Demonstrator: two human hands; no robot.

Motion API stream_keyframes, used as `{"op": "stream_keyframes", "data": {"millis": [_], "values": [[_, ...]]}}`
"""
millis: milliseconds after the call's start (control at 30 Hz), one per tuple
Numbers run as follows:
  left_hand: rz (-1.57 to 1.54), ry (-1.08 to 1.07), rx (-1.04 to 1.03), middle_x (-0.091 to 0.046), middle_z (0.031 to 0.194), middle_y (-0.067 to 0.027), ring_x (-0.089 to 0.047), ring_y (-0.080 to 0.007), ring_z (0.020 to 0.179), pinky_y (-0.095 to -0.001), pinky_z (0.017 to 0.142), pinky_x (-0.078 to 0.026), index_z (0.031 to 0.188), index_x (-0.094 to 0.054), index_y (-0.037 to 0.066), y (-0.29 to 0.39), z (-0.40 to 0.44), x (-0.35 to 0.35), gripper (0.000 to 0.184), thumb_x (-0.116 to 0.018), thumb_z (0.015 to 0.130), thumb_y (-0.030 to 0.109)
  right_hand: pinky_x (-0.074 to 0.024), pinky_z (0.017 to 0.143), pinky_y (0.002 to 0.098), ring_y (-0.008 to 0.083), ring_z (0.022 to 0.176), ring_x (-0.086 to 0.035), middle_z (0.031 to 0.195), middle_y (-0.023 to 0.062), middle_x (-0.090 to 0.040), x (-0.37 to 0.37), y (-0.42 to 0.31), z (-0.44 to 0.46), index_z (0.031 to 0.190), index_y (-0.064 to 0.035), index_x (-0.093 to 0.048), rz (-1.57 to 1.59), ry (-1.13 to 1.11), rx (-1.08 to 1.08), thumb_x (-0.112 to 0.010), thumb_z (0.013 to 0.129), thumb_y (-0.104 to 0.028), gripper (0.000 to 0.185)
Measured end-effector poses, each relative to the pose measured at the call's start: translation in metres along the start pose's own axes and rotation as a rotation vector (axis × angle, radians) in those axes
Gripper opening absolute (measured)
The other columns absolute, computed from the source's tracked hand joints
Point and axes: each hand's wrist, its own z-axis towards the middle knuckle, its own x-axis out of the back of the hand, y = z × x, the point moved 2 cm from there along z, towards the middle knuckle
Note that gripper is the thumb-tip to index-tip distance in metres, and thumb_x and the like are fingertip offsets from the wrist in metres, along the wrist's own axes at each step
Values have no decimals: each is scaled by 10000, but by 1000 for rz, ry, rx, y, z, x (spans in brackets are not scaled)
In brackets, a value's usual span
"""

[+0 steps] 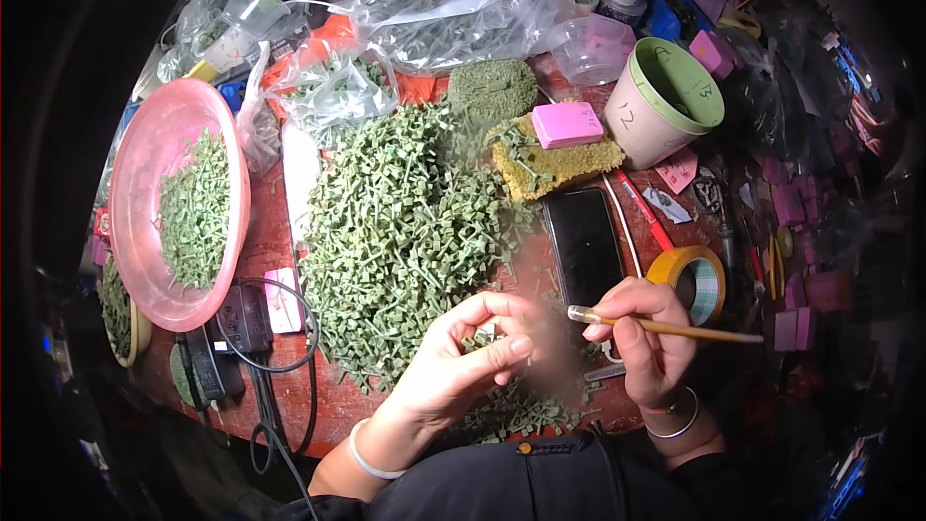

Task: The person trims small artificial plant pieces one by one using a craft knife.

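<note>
My right hand (pixel 648 333) grips a thin wooden brush (pixel 675 329) that points left, its pale tip near my left fingertips. My left hand (pixel 473 352) is curled, thumb and fingers close together in front of the green pile; whatever it may hold is too small and blurred to make out. A large heap of small green pieces (pixel 395 232) lies on the red table (pixel 338 415) beyond my left hand. Just behind my right hand lies a black phone (pixel 584 241), with a roll of yellow tape (pixel 690 280) to the right.
At the left stands a tilted pink basin (pixel 135 203) with green pieces. A yellow sponge (pixel 550 166) bears a pink block (pixel 567 124), beside a white-green cup (pixel 641 106). Plastic bags (pixel 453 10) lie at the back. Black cables (pixel 265 410) run at the left front.
</note>
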Motion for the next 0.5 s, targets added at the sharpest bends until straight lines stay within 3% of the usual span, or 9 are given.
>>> {"op": "stream_keyframes", "data": {"millis": [33,500], "values": [[2,0,1,-627,923,-80,-479,-38,603,-156,520,-359,1180,-557,13,0,0,-1,297,-620,895,68,-452,658,259,139,705,-556,829,112,-601,1,-1,1,1042,52,-546,-49,-48,96,-493,924,-55,168],[-75,32,50,-636,908,-47,-465,-27,605,-162,503,-333,1204,-576,6,-1,0,-4,314,-613,902,82,-473,624,363,255,675,-542,790,101,-533,-1,-13,3,913,-21,-623,-364,-155,247,-582,715,-19,202]]}}
